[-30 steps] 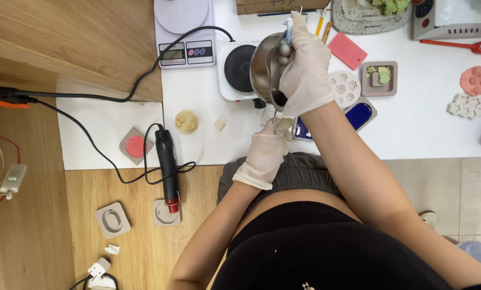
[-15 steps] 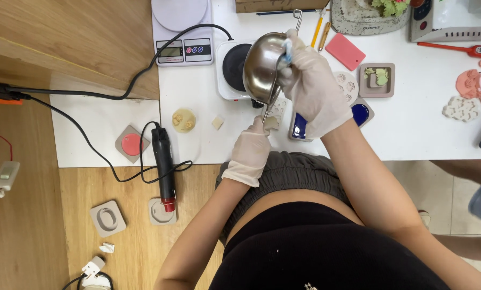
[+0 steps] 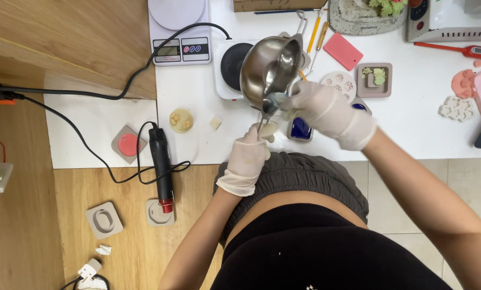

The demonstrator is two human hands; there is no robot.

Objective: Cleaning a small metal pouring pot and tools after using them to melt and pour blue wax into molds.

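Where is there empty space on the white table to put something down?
One bare patch of the white table lies between the grey square mould and the pale flower shape. Another is on the white sheet left of the yellowish disc. It is crowded around the metal pot and both hands.

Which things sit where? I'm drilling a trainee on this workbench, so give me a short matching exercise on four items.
Things:
1. steel pot
2. heat tool
3. kitchen scale
4. red thermometer

Places or states:
A. lying at the table's near edge, cord attached
B. far right of the table
C. tilted, held in the right hand
D. far edge, left of the hotplate

Pairs: 1-C, 2-A, 3-D, 4-B
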